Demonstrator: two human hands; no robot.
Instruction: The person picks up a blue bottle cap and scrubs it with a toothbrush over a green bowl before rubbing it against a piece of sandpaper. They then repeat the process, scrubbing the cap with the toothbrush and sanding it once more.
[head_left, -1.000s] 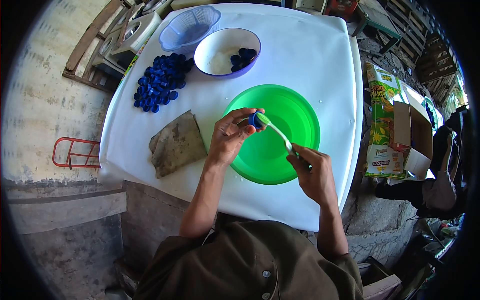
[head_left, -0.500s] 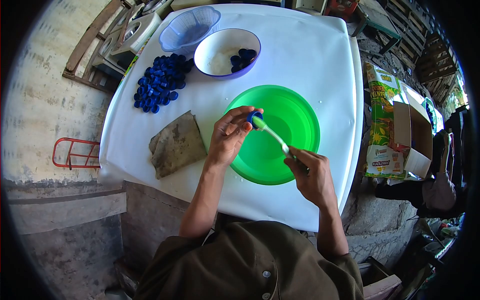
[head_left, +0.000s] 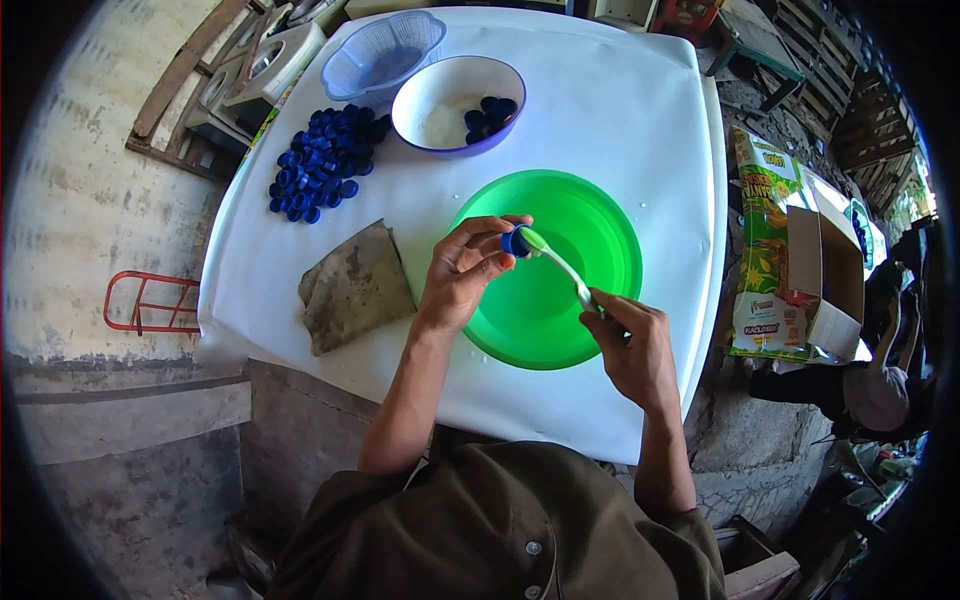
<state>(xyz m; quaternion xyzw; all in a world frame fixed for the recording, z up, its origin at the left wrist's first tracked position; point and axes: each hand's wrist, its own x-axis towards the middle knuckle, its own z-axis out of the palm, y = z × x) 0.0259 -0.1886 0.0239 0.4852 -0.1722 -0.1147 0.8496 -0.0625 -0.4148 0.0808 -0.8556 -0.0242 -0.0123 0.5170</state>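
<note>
My left hand (head_left: 462, 272) is closed on a blue bottle cap (head_left: 514, 242), pinched between thumb and fingers over the left part of a green basin (head_left: 480, 345). In my right hand (head_left: 637, 348) is a toothbrush (head_left: 568, 268) with a white handle and green bristles. Its head is right at the cap's opening. Many more blue caps (head_left: 320, 160) lie heaped at the upper left of the table. A white bowl with a purple outside (head_left: 430, 100) holds several dark blue caps (head_left: 489, 118) and some whitish liquid.
A pale blue plastic basket (head_left: 380, 55) stands behind the bowl. A stained grey cloth (head_left: 357, 290) lies left of my forearm on the white-covered table (head_left: 610, 100). Right of the table are an open cardboard box (head_left: 835, 260) and another person (head_left: 875, 395).
The toothbrush head has drawn back slightly up and right at the cap's opening. My right hand has shifted a little right, and the cap is turned slightly.
</note>
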